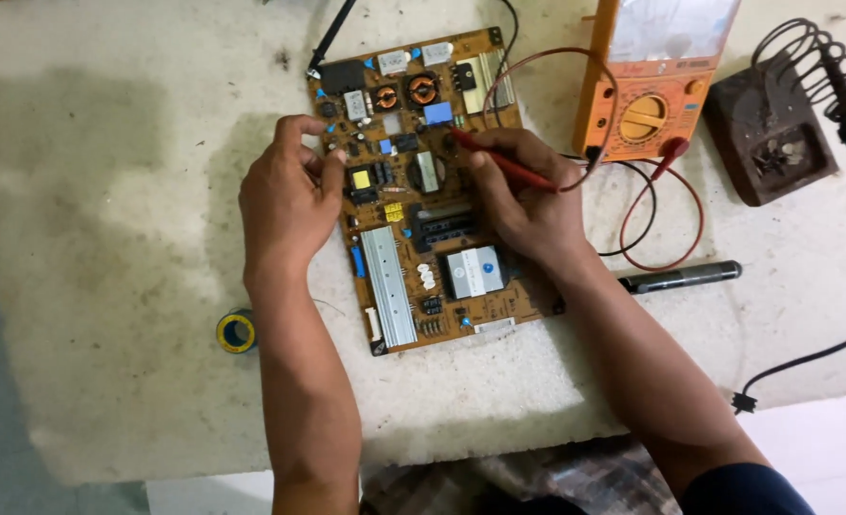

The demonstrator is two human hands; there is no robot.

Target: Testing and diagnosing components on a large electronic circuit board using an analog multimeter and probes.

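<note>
The table (108,191) is showing a rough, matt, stained pale top. The circuit board (413,191) near its far edge is looking like matt amber laminate carrying brushed metal heat sinks (389,286). The red probe (504,164) is looking like smooth plastic, as is the orange multimeter (647,105) casing. The soldering-iron stand (771,133), toward the far right corner, is appearing rusty, with a dull wire coil.

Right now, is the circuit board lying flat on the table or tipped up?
Flat. The circuit board lies component side up on the table, left hand at its edge, right hand holding a red probe on it.
</note>
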